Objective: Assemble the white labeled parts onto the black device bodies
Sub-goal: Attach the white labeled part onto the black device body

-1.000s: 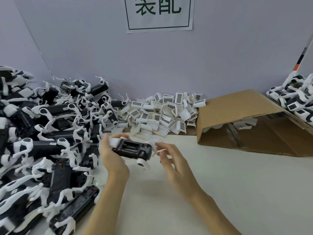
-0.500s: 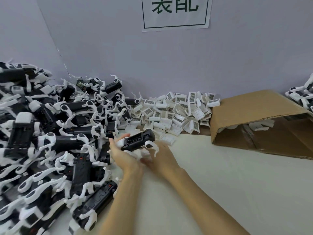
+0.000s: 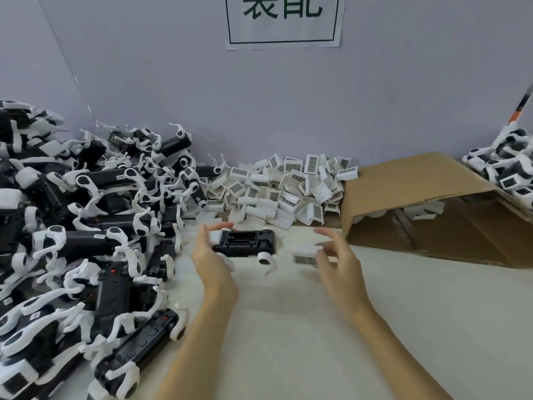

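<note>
Bodies (image 3: 86, 241) left; labeled parts (image 3: 277, 189) behind

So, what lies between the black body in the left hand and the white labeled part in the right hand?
In the head view, only bare table shows between the black body and the white labeled part; the body's white hinged end hangs into that gap.

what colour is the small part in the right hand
White with a black barcode label, in the head view: small part.

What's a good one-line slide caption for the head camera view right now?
Left hand holds a black device body while right hand brings a white labeled part toward it.
</note>
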Demonstrator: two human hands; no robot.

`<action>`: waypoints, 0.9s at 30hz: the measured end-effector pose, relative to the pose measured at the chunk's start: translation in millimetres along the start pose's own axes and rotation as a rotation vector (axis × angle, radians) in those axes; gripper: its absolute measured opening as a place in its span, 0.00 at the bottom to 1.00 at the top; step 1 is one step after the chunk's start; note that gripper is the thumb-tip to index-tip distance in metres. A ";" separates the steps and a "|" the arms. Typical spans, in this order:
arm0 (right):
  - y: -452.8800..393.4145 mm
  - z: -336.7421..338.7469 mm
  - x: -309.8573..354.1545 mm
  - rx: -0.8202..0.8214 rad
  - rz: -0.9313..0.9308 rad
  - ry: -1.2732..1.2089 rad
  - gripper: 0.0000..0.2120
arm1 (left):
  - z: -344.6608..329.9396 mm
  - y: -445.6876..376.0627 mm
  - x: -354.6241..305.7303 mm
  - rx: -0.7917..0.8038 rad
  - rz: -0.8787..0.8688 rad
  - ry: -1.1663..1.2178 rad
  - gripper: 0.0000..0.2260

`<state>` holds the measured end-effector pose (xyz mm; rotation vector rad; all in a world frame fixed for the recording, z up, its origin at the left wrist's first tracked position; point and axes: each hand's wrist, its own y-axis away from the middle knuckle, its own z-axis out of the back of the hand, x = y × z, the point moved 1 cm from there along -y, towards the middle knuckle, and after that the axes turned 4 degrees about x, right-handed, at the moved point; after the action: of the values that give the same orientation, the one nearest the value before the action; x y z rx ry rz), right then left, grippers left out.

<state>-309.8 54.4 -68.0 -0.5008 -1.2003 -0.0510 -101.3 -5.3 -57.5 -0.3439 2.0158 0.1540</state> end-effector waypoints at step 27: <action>-2.6 19.2 23.4 0.170 -0.177 -0.578 0.26 | -27.7 32.3 10.7 0.293 -0.066 -0.232 0.24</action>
<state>-318.7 64.9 -40.9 -0.2609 -1.7962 0.0493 -139.3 16.4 -55.8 -0.1957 1.7640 -0.1376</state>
